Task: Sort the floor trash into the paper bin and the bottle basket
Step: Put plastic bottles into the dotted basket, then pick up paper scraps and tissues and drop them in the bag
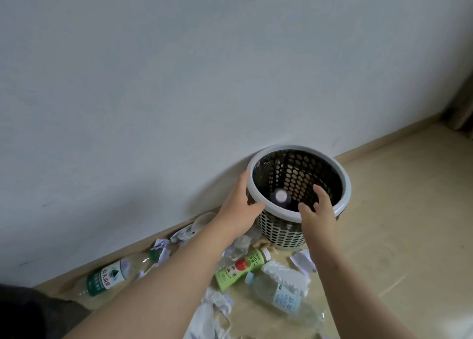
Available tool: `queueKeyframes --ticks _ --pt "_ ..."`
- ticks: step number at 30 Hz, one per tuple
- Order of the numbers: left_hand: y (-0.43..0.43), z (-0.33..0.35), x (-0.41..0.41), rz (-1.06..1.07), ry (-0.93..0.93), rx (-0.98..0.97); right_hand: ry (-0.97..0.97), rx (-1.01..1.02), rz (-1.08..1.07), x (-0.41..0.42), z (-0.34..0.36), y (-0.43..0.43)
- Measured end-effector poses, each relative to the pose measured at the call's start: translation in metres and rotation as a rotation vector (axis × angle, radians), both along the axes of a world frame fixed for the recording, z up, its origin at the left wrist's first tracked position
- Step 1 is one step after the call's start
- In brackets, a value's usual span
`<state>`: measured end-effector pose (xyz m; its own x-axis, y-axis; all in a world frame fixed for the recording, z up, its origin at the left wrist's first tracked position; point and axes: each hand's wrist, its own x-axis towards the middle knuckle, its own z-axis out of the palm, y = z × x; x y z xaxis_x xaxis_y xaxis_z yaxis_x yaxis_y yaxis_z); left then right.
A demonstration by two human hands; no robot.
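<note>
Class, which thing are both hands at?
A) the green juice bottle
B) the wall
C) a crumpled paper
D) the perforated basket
D: the left hand holds the perforated basket at its rim, and the right hand reaches over the near rim.

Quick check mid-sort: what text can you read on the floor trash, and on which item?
"农夫山泉": dark green label of the clear bottle.
"HPP": light green bottle.
Text on the blue-label bottle: too blurred to read.
No text on the basket.
</note>
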<state>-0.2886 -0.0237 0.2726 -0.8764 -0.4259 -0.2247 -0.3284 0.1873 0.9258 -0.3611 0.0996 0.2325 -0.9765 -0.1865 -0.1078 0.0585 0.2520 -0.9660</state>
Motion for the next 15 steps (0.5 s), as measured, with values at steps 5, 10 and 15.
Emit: queueKeyframes --ticks 5,10,15 --pt "-0.012 -0.027 0.014 0.123 -0.154 -0.112 -0.096 0.059 -0.023 0.015 -0.023 -0.009" --pt "-0.015 -0.069 0.039 0.135 -0.245 -0.09 -0.125 0.132 0.027 0.04 -0.047 -0.013" --pt "-0.011 -0.108 0.069 0.165 -0.322 -0.031 -0.213 0.221 0.07 0.069 -0.082 -0.012"
